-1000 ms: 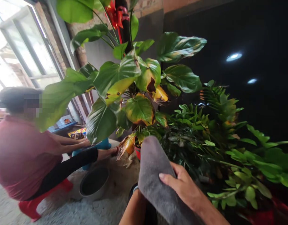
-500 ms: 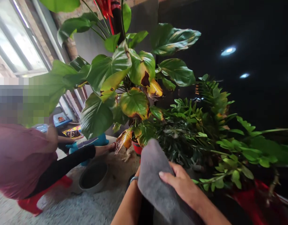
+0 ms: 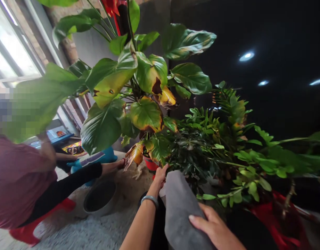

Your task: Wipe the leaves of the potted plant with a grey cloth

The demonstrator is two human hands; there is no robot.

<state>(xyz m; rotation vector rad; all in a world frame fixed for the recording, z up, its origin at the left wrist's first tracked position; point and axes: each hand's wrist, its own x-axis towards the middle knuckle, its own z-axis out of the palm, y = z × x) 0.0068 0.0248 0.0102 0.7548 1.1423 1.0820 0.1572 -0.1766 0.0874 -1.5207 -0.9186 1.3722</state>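
Observation:
My right hand (image 3: 214, 224) grips a folded grey cloth (image 3: 182, 210), its thumb lying on top and its fingers behind. The cloth stands up stiffly in front of me and hides part of what lies behind it. To its left, my left hand (image 3: 160, 175) reaches forward, a grey bangle on its wrist. Its fingers are stretched out just below the tip of a low green leaf (image 3: 160, 148); whether they touch it I cannot tell. That leaf belongs to a large potted plant with yellowed, brown-edged leaves (image 3: 146, 114), growing from a red pot (image 3: 150, 163).
At left a person in a dull pink top (image 3: 19, 180) sits on a red plastic stool (image 3: 32, 227). A round grey basin (image 3: 99, 199) stands on the rough floor. More leafy plants (image 3: 201, 146) crowd the right, along a dark glossy wall (image 3: 279, 41). A red pot covering (image 3: 282, 222) shows lower right.
My left hand has come out from behind the cloth and stretched forward toward the low leaves. The cloth, in my right hand, has moved slightly right and down. My view has shifted a little right.

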